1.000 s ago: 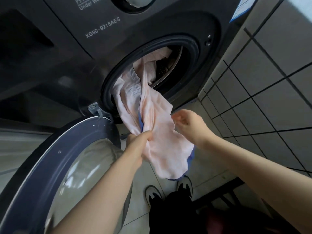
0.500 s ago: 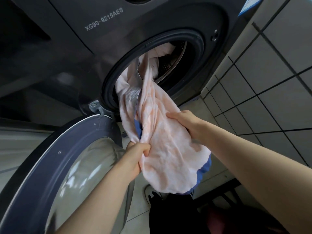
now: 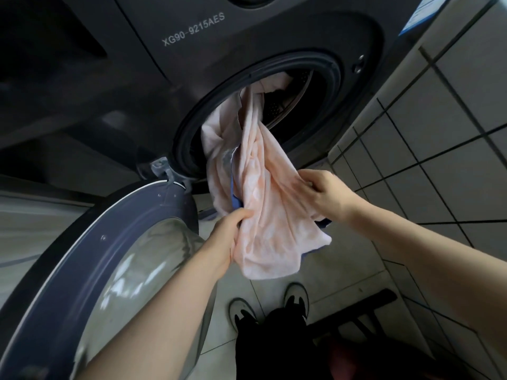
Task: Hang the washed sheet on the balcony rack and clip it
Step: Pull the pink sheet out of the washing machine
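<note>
A pale pink sheet (image 3: 270, 204) with a blue underside trails out of the round drum opening (image 3: 323, 86) of a dark grey washing machine. Part of it is still inside the drum. My left hand (image 3: 229, 237) grips a bunched fold on the sheet's lower left. My right hand (image 3: 326, 192) pinches the cloth at its right edge, a little higher. The loose end hangs between my hands, above the floor.
The washer's door (image 3: 90, 286) with its glass bowl stands swung open at the lower left, under my left forearm. A tiled wall (image 3: 439, 149) runs along the right. My shoes (image 3: 296, 297) stand on the tiled floor beside a dark slatted frame (image 3: 362, 316).
More of the sheet has come out of the drum. My right hand has moved right and taken a grip on the cloth's edge. My left hand keeps its hold.
</note>
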Tool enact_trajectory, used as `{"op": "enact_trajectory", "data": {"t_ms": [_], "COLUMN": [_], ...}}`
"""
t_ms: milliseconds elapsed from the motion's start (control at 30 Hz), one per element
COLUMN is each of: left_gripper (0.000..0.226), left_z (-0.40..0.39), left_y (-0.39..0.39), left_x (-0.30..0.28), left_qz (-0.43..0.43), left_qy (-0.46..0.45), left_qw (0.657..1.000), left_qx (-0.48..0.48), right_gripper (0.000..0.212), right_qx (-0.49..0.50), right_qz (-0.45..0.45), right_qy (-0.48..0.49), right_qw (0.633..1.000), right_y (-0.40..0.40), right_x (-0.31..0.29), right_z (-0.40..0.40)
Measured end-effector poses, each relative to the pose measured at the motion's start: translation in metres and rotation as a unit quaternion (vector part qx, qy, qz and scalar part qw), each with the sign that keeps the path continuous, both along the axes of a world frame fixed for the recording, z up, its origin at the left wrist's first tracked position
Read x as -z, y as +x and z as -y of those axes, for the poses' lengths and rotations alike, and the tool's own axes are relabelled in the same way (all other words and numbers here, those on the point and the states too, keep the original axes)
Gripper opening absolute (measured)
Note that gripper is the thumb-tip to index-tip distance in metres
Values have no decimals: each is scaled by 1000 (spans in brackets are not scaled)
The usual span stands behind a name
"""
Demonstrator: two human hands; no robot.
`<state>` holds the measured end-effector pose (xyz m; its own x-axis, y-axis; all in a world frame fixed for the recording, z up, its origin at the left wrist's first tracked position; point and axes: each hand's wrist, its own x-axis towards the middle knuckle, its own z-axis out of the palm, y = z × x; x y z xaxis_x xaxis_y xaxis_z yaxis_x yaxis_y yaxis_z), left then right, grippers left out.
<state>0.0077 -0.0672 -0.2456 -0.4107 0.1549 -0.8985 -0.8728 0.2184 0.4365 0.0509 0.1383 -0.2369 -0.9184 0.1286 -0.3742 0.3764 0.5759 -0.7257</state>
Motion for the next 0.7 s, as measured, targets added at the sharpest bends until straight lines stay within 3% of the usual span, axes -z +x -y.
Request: {"op": "enact_trajectory", "data": {"t_ms": [67, 167, 233, 333, 467, 633, 700], "left_gripper": [40, 48, 46, 59, 48, 53, 60], "left_z": [0, 1, 0, -2, -2, 0, 3], "left_y": [-1, 0, -1, -6, -7, -6, -5], "left_x": [1, 4, 6, 7, 8, 15, 20], "left_qz": [-1, -51, -74, -105, -128, -112, -116], "left_qy": [14, -39, -74, -107, -108, -49, -52], "left_qw": [1000, 998, 994, 987, 984, 991, 991], "left_qx": [10, 3, -19, -63, -60, -48, -52], "right_gripper": [10, 37, 41, 12, 11, 11, 15], "right_qx": [-47, -100, -118, -110, -49, -79, -107], "right_qz": [34, 60, 57, 100, 161, -48, -87], "right_qy": [-20, -25, 8, 101, 160, 113, 82], "right_qw": [998, 993, 991, 984, 973, 989, 987], "right_y": [1, 3, 5, 4, 4, 16, 18], "right_x": [-6, -11, -14, -14, -16, -19, -20], "right_z": [5, 12, 15, 6, -13, -11, -5]}}
